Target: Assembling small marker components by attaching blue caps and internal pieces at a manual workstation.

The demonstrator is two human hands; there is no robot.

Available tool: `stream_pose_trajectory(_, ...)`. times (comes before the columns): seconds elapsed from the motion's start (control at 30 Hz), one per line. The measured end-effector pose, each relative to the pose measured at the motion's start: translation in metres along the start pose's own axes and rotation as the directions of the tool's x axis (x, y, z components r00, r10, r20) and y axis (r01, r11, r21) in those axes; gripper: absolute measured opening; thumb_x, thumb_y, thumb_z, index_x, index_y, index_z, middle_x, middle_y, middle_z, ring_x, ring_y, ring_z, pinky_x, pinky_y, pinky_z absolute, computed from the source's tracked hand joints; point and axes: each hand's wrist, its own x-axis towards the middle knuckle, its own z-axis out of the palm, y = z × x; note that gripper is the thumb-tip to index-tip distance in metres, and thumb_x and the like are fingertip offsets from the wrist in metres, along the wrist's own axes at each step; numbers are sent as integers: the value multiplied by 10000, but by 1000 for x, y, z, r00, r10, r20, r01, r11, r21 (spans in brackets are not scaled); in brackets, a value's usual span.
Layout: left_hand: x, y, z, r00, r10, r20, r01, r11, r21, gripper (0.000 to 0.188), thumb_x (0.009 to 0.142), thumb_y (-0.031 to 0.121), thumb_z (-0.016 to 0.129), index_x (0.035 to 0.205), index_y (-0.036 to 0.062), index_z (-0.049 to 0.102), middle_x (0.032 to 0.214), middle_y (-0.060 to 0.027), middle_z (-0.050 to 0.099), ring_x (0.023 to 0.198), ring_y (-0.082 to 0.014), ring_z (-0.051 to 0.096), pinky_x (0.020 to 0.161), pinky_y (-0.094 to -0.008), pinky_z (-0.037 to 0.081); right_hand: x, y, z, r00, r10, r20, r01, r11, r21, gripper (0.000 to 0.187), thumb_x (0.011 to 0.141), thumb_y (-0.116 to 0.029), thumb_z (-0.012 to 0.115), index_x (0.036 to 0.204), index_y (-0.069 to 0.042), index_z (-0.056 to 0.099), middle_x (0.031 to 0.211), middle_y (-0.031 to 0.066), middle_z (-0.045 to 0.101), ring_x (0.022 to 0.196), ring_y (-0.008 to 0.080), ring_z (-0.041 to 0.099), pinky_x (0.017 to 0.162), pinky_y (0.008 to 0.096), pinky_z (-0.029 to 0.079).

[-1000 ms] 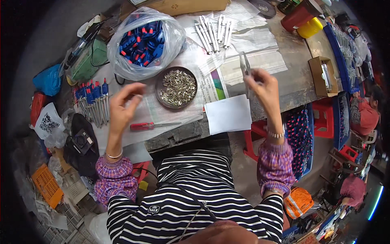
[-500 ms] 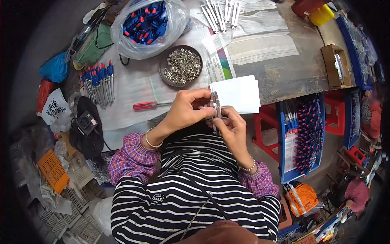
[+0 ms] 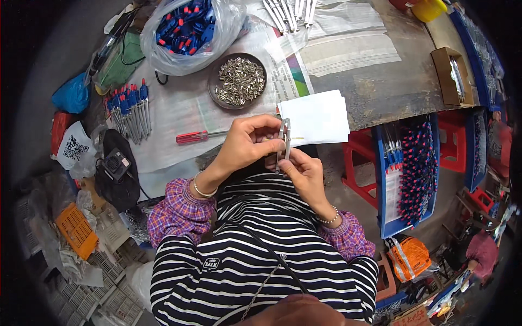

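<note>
A slim, silvery U-shaped metal piece [image 3: 288, 138] stands between my hands, above the table's near edge. My left hand [image 3: 247, 144] pinches it near its upper part between thumb and fingers. My right hand [image 3: 303, 173] grips its lower end, fingers curled. A thin yellowish rod [image 3: 297, 138] shows beside the piece; whether it is held or lies behind, I cannot tell. Left of my left hand lies a screwdriver with a red handle [image 3: 190, 137], its shaft running toward that hand. Beyond my hands are white paper sheets [image 3: 321, 117] and a round dish [image 3: 212, 98] of small metal pins.
A clear plastic bag [image 3: 231, 32] holds blue and red parts. Blue-handled metal tools [image 3: 130, 111] lie in a row at left, and silvery metal pieces [image 3: 288, 13] at the back. A blue tray [image 3: 389, 231] of similar parts rests beside red stools [image 3: 359, 163] at right.
The metal piece has tilted and turned, showing its two long arms more apart. My right hand has shifted slightly left and down. The whole view has moved a little.
</note>
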Motion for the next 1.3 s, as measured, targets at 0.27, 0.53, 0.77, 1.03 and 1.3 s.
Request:
stream_pose_trajectory(0.27,-1,1,8,1000,3,-21,0,991,133,302,763,-37,683,1044,-42,569,902,-29,612,761,-60,574,665,-211,495,0,10,1,995,-66,-79,61,997,-57,263,877,-8,575,1129,66,588,913,86,676,784,87,617,687,208,494)
stream_pose_trajectory(0.53,-4,-2,4,999,50,-9,-47,975,216,267,765,-35,676,1012,-28,575,877,-33,622,768,-62,579,668,-213,497,2,18,1,989,-117,-93,104,985,-138,240,839,1,600,1073,44,625,807,100,695,743,117,659,654,232,520)
stream_pose_trajectory(0.77,-5,-5,5,996,72,-48,-60,972,226,243,767,-21,681,989,-32,584,867,-31,626,771,-62,580,663,-206,490,3,18,2,997,-60,-57,56,996,-67,236,833,1,603,1062,49,628,797,102,696,739,115,660,659,230,521)
stream_pose_trajectory(1.03,-6,-1,8,986,156,-54,-117,889,443,215,774,-2,677,966,-55,594,787,-35,624,683,-51,570,597,-200,482,3,11,0,999,-25,-27,25,1000,-13,235,855,22,570,1079,78,611,852,114,692,778,144,666,698,239,531)
stream_pose_trajectory(1.3,-1,3,5,992,127,19,-121,882,456,122,837,48,638,907,-50,619,734,-16,597,651,-50,547,554,-208,445,2,18,-3,1000,-15,-13,16,999,37,211,864,19,562,1058,79,618,828,106,685,747,133,657,690,234,529)
